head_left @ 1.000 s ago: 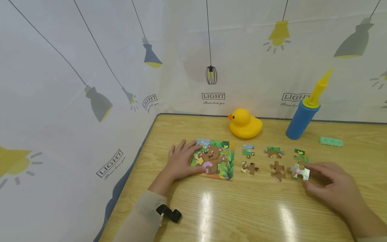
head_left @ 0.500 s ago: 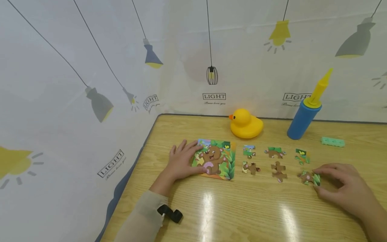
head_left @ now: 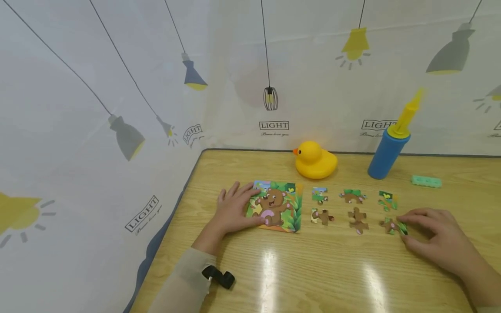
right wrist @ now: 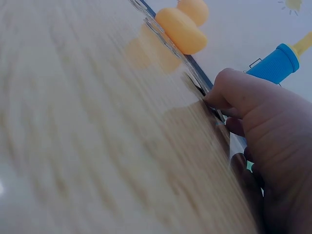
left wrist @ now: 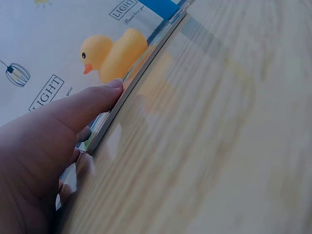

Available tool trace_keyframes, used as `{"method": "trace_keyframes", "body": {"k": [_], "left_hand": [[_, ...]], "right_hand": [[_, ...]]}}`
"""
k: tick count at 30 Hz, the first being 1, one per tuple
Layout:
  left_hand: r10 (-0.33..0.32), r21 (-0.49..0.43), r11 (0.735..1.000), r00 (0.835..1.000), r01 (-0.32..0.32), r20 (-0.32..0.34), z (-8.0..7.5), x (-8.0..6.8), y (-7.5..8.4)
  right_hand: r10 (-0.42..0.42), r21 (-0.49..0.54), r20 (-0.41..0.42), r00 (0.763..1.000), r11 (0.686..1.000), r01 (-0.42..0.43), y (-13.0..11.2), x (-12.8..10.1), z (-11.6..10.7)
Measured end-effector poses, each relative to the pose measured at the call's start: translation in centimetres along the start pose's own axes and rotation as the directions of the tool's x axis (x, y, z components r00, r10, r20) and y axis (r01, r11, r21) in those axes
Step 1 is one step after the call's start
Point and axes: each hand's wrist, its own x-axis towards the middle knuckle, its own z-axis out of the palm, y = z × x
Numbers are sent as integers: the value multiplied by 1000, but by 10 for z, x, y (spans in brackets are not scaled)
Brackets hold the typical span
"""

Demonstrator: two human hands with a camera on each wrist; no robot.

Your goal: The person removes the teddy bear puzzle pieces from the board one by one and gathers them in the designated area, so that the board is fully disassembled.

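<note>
I see left hand (head_left: 235, 211) flat on puzzle board (head_left: 278, 206), fingers straight. Right hand (head_left: 434, 239) pinches loose piece (head_left: 392, 226) lying on table (head_left: 313, 274), right of board. Six pieces out; I judge board far from done.

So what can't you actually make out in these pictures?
- Left edge of the bear puzzle board: head view, covered by the left hand.
- Right end of the loose piece: head view, under the right hand; whether fingers pinch or just touch it is unclear.
- Puzzle picture: both wrist views, seen edge-on and blurred.
- Pump tip: head view, blurred.
- Green block: too small to identify.
</note>
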Motion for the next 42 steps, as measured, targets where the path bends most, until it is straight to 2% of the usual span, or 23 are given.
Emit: {"method": "trace_keyframes", "body": {"k": [7,17,33,38,42], "left_hand": [[-3,-12,1000,1000,3,0,3,0,-2],[-1,-12,1000,1000,1,-3,2,-1,-4],[8,-19,1000,1000,-8,-3,6,-1,-4],[14,-16,1000,1000,-15,-12,4,-1,-2],[16,-8,1000,1000,-16,-11,2,-1,-3]], "right_hand": [[13,-7,17,1000,1000,-13,-1,3,-1],[-104,-8,-21,994,995,104,-1,9,3],[-106,-5,-22,994,994,106,-2,3,3],[-68,33,-105,992,997,72,-10,5,8],[-150,74,-193,970,983,167,-24,15,16]]}}
